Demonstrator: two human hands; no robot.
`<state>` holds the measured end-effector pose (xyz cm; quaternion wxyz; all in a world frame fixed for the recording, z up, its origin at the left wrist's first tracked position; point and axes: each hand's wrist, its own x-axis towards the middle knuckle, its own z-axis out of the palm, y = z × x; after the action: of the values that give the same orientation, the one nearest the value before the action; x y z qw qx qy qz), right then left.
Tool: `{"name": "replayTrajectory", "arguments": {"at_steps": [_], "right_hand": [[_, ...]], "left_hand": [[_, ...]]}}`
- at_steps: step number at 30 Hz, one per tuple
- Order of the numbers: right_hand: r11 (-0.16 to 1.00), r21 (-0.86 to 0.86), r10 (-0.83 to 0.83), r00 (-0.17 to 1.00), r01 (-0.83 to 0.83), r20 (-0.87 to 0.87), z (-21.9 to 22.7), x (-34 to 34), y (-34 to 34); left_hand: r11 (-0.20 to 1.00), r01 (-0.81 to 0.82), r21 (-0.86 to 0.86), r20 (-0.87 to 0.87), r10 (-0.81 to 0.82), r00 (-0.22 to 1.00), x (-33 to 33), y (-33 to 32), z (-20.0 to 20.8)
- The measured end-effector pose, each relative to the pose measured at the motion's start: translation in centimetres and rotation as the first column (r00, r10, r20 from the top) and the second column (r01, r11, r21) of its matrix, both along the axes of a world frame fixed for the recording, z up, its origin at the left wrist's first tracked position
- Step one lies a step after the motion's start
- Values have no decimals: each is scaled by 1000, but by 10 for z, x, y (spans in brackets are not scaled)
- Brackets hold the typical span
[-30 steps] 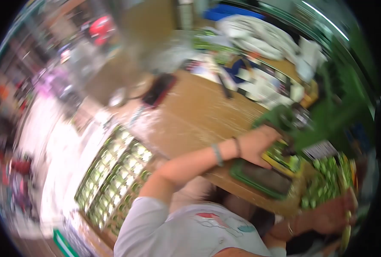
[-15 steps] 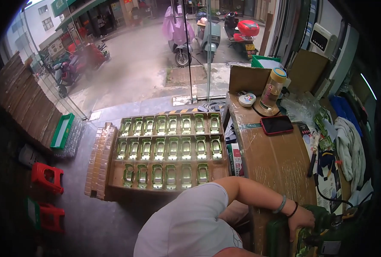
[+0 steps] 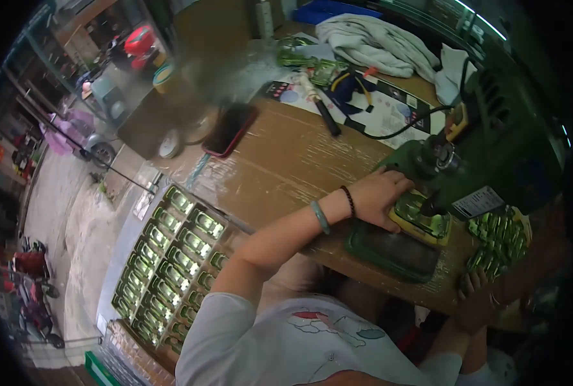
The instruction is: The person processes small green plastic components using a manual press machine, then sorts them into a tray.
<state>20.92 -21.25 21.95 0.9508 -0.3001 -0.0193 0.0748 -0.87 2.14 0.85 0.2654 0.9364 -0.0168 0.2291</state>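
My left hand [image 3: 382, 198], with two bracelets on its wrist, grips the left end of a shiny green car-shaped shell [image 3: 422, 209]. The shell sits in a yellow holder [image 3: 422, 233] on the base [image 3: 393, 251] of a green drill press. The drill press head [image 3: 499, 141] overhangs it, chuck near my fingers. At the table's near edge my right hand [image 3: 476, 293] lies in shade, its fingers apart beside a pile of similar green shells [image 3: 497, 238]. Whether they touch the pile is hard to tell.
A divided cardboard tray [image 3: 187, 294] holds rows of green shells at lower left. On the cardboard-covered table lie a phone [image 3: 232, 128], a black-handled tool [image 3: 325, 116], a power cord [image 3: 402, 134] and a white cloth [image 3: 376, 48]. Parked scooters [image 3: 32, 283] stand outside.
My view has swung right and tilted, bringing the drill press, the yellow holder, the shell pile and my right hand into sight. My left hand remains at the drill press.
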Motion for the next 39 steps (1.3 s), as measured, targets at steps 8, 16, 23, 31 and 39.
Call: {"name": "replayTrajectory", "arguments": {"at_steps": [8, 16, 23, 31, 39], "right_hand": [[965, -244, 261, 452, -97, 853, -27, -31, -19], [967, -240, 254, 428, -89, 867, -31, -38, -18], [970, -237, 235, 378, -42, 895, -37, -38, -20], [976, -217, 202, 375, -1, 905, -43, -41, -22], [993, -12, -13, 216, 114, 976, -100, -76, -35]], "left_hand": [[992, 118, -45, -24, -120, 993, 16, -10, 8], [994, 90, -68, -56, -94, 994, 12, -11, 15], [997, 70, -45, -62, -72, 995, 12, -10, 16], [998, 49, -32, -67, -51, 996, 12, -11, 17], [998, 52, -36, -86, -55, 995, 11, -11, 18]]}}
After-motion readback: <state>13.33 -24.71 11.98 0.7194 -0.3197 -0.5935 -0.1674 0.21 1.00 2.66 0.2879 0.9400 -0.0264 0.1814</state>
